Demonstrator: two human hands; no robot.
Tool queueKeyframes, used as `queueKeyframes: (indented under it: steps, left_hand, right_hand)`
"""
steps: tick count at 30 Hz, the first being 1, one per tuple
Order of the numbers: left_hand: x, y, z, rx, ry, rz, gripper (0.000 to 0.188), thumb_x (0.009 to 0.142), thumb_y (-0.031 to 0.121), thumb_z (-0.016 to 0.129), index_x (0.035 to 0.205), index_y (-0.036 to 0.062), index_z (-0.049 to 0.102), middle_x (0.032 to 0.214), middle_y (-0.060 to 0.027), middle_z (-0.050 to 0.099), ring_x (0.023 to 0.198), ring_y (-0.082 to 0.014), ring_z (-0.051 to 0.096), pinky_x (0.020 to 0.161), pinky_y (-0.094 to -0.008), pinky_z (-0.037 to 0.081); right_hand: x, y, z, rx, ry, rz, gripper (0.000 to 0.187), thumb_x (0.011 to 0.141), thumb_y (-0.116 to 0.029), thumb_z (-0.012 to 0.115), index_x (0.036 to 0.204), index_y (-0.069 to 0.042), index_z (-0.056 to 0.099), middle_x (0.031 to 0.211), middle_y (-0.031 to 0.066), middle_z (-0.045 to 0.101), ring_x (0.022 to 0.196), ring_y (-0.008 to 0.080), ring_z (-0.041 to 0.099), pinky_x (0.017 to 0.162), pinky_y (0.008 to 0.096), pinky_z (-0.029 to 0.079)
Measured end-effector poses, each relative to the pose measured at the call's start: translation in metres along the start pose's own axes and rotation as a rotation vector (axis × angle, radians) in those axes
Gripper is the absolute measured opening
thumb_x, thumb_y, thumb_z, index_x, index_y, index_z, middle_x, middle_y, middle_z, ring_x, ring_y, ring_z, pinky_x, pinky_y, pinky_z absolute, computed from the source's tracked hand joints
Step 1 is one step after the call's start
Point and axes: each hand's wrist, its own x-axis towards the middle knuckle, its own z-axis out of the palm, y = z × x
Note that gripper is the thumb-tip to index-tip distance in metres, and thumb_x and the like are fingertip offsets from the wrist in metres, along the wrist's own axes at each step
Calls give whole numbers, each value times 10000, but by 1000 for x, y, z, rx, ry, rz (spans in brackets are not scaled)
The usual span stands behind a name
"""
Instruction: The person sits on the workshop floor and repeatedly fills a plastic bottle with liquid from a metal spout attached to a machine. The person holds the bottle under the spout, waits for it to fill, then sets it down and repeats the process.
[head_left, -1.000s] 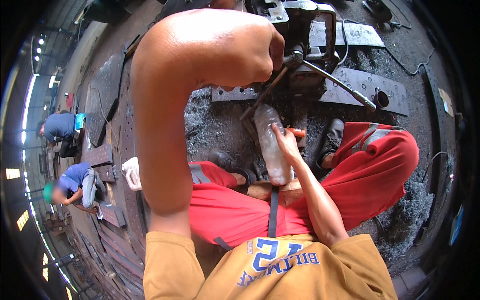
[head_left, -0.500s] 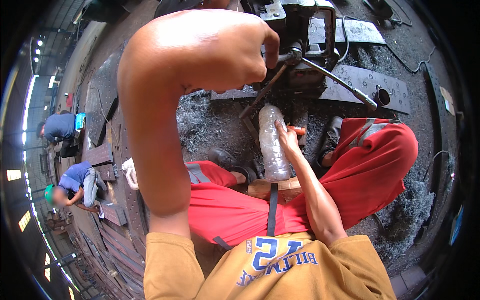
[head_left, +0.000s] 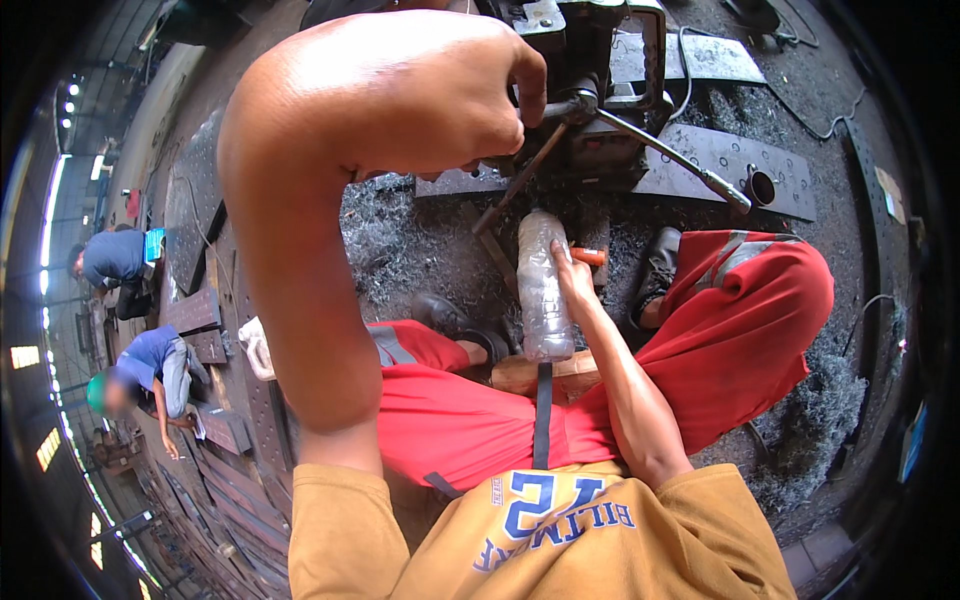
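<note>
My right hand (head_left: pixel 572 280) holds a translucent plastic bottle (head_left: pixel 545 290) just past the middle of my view, thumb on its near face; the fingers behind it are hidden. The bottle's narrow end points to 12 o'clock, and its base sits close to a wooden block (head_left: pixel 515 374) between my legs. I cannot tell whether base and block touch. An orange object (head_left: pixel 590 256) is just beside the right hand at 1 o'clock.

My left hand (head_left: pixel 470 100) reaches round to 12 o'clock, its fingers curled down beside the hub of a dark machine (head_left: pixel 600 150). I cannot tell whether they close on anything, as the back of the hand covers them. From that hub a silver handle (head_left: pixel 670 155) runs toward 4 o'clock and a rusty rod (head_left: pixel 520 180) toward 7 o'clock.

At 2 o'clock a dark, round, hollow piece (head_left: pixel 760 187) stands on a metal plate (head_left: pixel 690 170) marked with circles. Metal shavings (head_left: pixel 385 240) lie on the floor at 10 o'clock, with more at 4 o'clock. Toward 9 o'clock are a white jug (head_left: pixel 255 348) and, farther off, two co-workers bending low.
</note>
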Motion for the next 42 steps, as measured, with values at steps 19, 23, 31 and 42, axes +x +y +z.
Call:
queueKeyframes:
  steps: [19, 23, 31, 42]
  left_hand:
    - [-4, 2, 14, 57, 112, 26, 417, 981, 165, 499, 1355, 23, 616, 1171, -205, 730, 996, -297, 736, 907, -372, 572]
    - [-7, 2, -1, 23, 19, -11, 434, 967, 161, 503, 1360, 17, 615, 1166, -208, 730, 1016, -295, 731, 912, -373, 570]
    - [1, -1, 25, 136, 214, -34, 429, 961, 157, 507, 1348, 9, 619, 1114, -213, 739, 972, -295, 739, 900, -371, 571]
    - [-3, -4, 28, 161, 254, 63, 381, 953, 131, 513, 1292, 24, 648, 1073, -212, 742, 938, -286, 737, 890, -371, 559]
  right_hand:
    - [-5, -3, -2, 217, -117, 61, 722, 976, -602, 612, 1257, 62, 633, 1053, 149, 724, 852, 238, 721, 750, 397, 587]
    - [-6, -3, 1, 221, -143, 67, 712, 982, -596, 608, 1263, 58, 628, 1050, 146, 725, 850, 240, 726, 745, 400, 593]
    - [-8, -6, -3, 246, -150, 69, 693, 994, -584, 601, 1275, 49, 619, 1045, 139, 726, 847, 244, 736, 734, 406, 606]
    - [-8, -7, 0, 284, -149, 55, 707, 993, -599, 598, 1291, 42, 601, 1023, 119, 721, 835, 234, 730, 729, 403, 606]
